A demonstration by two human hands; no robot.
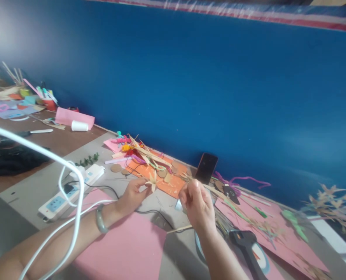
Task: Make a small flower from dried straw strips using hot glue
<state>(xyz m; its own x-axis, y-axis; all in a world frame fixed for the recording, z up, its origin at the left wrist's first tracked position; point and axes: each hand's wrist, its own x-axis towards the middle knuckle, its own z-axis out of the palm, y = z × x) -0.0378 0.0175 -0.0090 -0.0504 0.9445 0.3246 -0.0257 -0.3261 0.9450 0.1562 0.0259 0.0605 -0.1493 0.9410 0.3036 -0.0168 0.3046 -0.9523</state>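
Observation:
My left hand pinches a small pale straw flower between thumb and fingers, just above the table. A grey bangle sits on that wrist. My right hand is curled closed a little to the right, gripping thin dried straw stems that stick out to the right. Both hands hover over a pink paper sheet and a black cable. Behind them lies an orange sheet covered with straw strips, cardboard discs and coloured pipe cleaners.
A white power strip with white cords lies at left. A dark phone leans on the blue wall. A black glue gun rests at lower right on pink paper with straw flowers. Craft clutter, thread spool and scissors fill the far left.

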